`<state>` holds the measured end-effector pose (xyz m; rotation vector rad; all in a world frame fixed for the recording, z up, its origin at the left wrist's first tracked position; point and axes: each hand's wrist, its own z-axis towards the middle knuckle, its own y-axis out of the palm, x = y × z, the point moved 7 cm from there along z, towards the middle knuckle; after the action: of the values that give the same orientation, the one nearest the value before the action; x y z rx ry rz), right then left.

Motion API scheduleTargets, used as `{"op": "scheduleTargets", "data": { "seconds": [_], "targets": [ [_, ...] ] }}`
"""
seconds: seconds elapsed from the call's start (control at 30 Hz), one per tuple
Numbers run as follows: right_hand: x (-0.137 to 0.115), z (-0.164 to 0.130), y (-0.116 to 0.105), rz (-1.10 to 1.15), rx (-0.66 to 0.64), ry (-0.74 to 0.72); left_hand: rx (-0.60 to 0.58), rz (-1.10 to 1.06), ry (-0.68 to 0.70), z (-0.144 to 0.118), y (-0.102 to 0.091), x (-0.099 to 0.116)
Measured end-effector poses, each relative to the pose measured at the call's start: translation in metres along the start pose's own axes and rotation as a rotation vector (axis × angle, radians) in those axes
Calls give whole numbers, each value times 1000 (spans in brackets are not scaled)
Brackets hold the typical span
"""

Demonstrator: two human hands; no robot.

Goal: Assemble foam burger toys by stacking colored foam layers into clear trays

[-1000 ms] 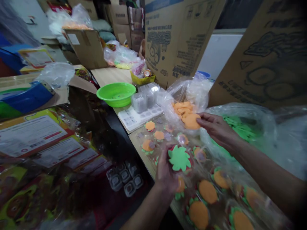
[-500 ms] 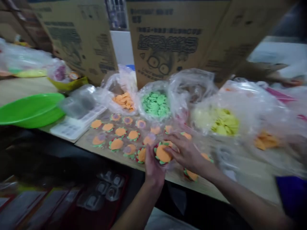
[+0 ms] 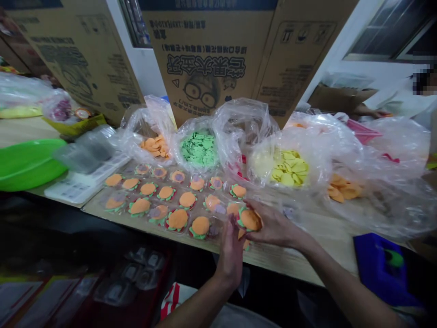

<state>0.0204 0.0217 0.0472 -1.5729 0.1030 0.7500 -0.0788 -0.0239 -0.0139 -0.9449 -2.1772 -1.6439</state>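
A burger-shaped piece with an orange bun top and a green frilled layer is tilted, its darker side facing right. My right hand has its fingers curled around that piece from the right. Close against its left edge stands my left hand, edge-on with the fingers stretched upward; whether it bears any weight cannot be made out. Rows of similar burger pieces sit in clear plastic trays to the left, some showing pale purple patches on top. My hands partly cover the nearest ones.
Behind stand clear bags of orange pieces, green pieces and yellow pieces. Tall cardboard boxes rise behind them. A green basin and white tray lie left, a blue object right.
My view has turned right, so the table things appear further left. The burger piece has tilted and now sits in my right hand; my left hand has straightened beside it.
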Motion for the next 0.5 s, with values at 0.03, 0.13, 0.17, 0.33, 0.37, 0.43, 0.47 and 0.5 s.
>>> {"op": "scheduleTargets", "data": {
  "seconds": [0.03, 0.13, 0.17, 0.33, 0.37, 0.43, 0.47, 0.5],
  "targets": [
    [14, 2, -5, 16, -17, -25, 8, 54, -22, 1, -1, -5],
    [60, 13, -13, 25, -88, -41, -22, 191, -44, 1, 0, -15],
    [76, 18, -13, 17, -99, -35, -42, 216, -38, 2, 1, -17],
    [128, 32, 3, -25, -54, -22, -51, 288, 0, 7, 2, -20],
    [133, 33, 7, -35, -46, -21, -44, 304, 3, 8, 2, -21],
    [139, 34, 13, -43, -42, -13, -37, 329, 3, 9, 3, -22],
    [139, 33, 13, -39, -43, -9, -36, 339, 3, 9, 3, -22],
    [139, 33, 11, -29, -46, -7, -34, 346, 1, 8, 4, -23]
  ]
}}
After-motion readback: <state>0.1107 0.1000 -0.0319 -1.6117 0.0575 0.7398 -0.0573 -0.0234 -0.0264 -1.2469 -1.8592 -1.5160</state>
